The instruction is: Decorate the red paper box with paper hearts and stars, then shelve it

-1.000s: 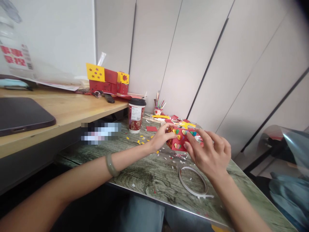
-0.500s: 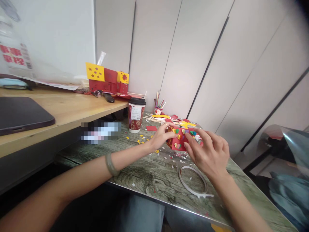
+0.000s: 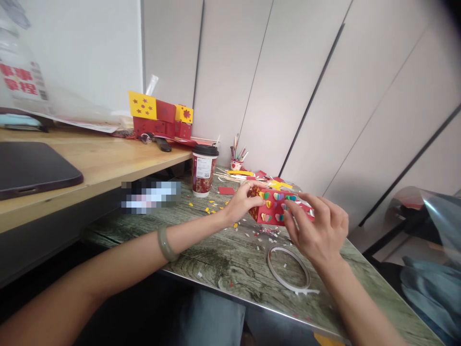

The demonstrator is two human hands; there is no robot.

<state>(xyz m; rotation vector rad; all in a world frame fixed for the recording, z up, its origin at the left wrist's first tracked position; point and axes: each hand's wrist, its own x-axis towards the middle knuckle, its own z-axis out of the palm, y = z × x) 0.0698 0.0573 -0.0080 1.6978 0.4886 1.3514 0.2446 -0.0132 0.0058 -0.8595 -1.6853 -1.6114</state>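
A small red paper box (image 3: 274, 207) covered with coloured paper hearts stands on the green wood-grain table (image 3: 223, 259). My left hand (image 3: 240, 204) pinches the box's left end, thumb in front and fingers over the top. My right hand (image 3: 319, 228) is at the box's right end, its fingertips pressed to the front face and its fingers curled round the side. A thin ring of tape (image 3: 288, 269) lies on the table just in front of my right hand. A green bangle (image 3: 165, 245) is on my left wrist.
A red paper cup (image 3: 203, 170) with a black lid stands left of the box. Paper scraps litter the table; sticks and cut paper (image 3: 248, 175) lie behind. A higher wooden desk (image 3: 108, 166) on the left holds a dark tablet (image 3: 32, 168) and red-and-yellow boxes (image 3: 160, 120).
My right hand has shifted right and down along the box, from its front face toward its right end. The left hand has kept its hold.
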